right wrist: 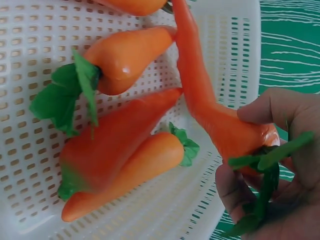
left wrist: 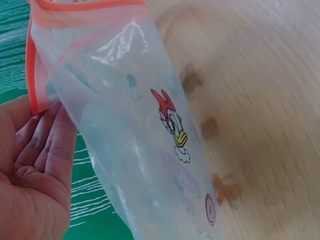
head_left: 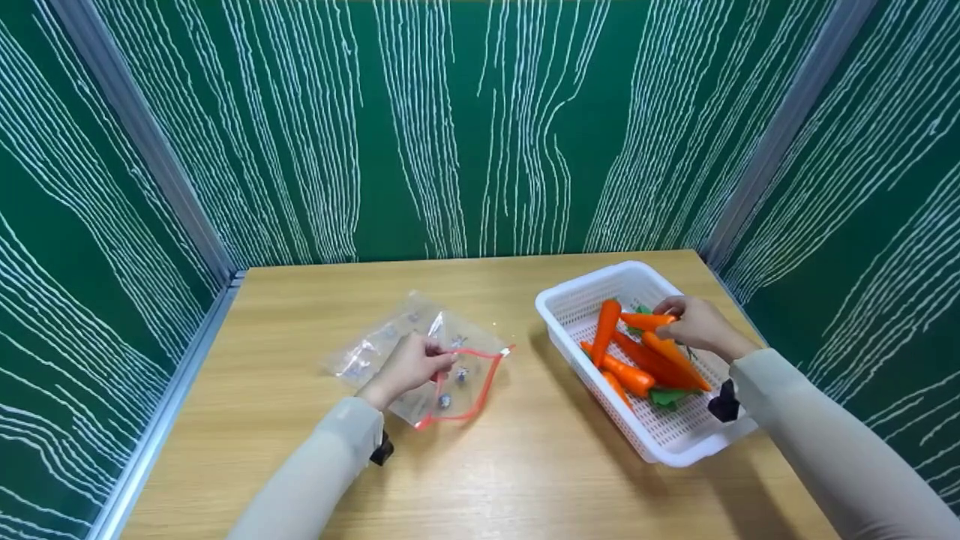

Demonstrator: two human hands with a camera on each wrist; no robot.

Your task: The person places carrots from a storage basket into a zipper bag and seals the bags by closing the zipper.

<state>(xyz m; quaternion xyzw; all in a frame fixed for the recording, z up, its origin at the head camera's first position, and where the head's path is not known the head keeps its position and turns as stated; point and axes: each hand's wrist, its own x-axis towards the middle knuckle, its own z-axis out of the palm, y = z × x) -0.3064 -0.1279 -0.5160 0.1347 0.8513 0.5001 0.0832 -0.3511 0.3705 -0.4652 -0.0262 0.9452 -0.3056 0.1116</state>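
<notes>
My left hand (head_left: 411, 367) pinches the red zip edge of a clear plastic zip bag (left wrist: 135, 140) printed with cartoon figures; its mouth gapes toward the right. Over the white basket (head_left: 559, 330), my right hand (head_left: 697, 322) grips an orange carrot (right wrist: 220, 120) by its thick end, near the green leaves. In the right wrist view the carrot's thin end points up and away from the palm. Several more carrots (right wrist: 120, 60) with green tops lie in the basket below, some of them overlapping.
The wooden table (head_left: 487, 495) carries the bag at centre left and the basket at right. Green panels with white wavy lines (head_left: 480, 135) stand behind and at both sides, joined by grey metal posts (head_left: 142, 127).
</notes>
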